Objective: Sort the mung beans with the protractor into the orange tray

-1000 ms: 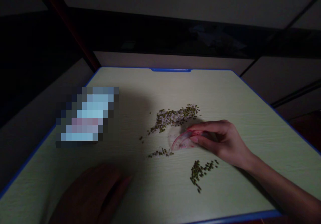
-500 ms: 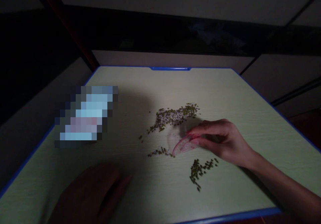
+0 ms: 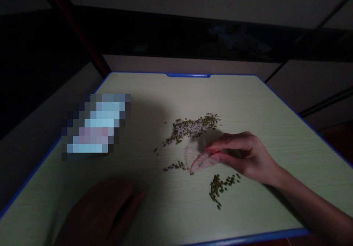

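My right hand [image 3: 239, 152] pinches a clear, pink-tinted round plastic piece [image 3: 200, 160] with a redder edge, between thumb and fingertips. Whether it is a lid or a shallow cup I cannot tell. It is tilted close to the table, touching or nearly touching a small line of green beans [image 3: 176, 166]. Behind it lies a larger pile of green beans mixed with pale grains [image 3: 193, 126]. In front of my right hand is a cluster of green beans only [image 3: 217, 187]. My left hand [image 3: 99, 209] rests in shadow at the lower left, thumb apart from the fingers, with nothing visible in it.
The pale wood-grain table [image 3: 154, 209] has a blue edge and a blue handle piece [image 3: 189, 75] at its far side. A pixelated phone-like screen [image 3: 100, 119] stands at the left. Behind the table are pale panels with a dark band [image 3: 171, 36].
Almost nothing differs. The view has shifted very slightly; both hands, the plastic piece and the piles keep their places.
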{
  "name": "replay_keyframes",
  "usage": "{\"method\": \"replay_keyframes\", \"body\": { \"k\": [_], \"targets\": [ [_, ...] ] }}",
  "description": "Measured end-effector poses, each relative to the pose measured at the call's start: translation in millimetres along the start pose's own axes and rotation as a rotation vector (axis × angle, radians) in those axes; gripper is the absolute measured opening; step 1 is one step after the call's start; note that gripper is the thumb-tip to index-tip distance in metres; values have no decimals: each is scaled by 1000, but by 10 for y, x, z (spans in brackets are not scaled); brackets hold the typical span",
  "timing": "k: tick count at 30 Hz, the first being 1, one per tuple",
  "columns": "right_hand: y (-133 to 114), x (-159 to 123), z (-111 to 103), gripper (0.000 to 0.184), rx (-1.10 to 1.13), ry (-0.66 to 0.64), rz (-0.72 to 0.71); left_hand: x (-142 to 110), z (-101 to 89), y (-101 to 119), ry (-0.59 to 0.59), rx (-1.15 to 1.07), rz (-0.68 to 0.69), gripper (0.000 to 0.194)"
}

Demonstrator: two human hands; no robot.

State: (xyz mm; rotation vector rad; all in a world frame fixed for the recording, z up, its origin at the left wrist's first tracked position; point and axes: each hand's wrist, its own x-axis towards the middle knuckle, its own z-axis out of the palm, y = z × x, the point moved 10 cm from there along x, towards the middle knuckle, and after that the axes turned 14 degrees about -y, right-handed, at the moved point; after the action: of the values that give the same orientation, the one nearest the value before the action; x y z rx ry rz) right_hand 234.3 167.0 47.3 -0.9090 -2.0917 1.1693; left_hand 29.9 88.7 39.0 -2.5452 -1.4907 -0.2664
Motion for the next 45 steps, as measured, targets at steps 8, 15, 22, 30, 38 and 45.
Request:
{"method": "replay_keyframes", "body": {
  "k": [8,15,22,30,38,45],
  "targets": [
    [-12,-14,15,18,7,22,9,-6,-25,-35,7,-40,-13,36],
    [55,-29,-57,18,-13,82,78,10,57,-132,-43,-223,-143,40],
    [54,-34,-100,22,-57,113,80,6,119,-174,-92,-267,-229,41],
    [60,-18,-83,22,-60,106,110,57,-49,-36,-19,-117,-37,37],
    [40,-23,-79,17,-69,92,117,65,-95,19,7,-8,5,38],
    [88,-14,-78,22,-56,119,126,54,-41,5,-21,-6,-18,38]
  ]
}}
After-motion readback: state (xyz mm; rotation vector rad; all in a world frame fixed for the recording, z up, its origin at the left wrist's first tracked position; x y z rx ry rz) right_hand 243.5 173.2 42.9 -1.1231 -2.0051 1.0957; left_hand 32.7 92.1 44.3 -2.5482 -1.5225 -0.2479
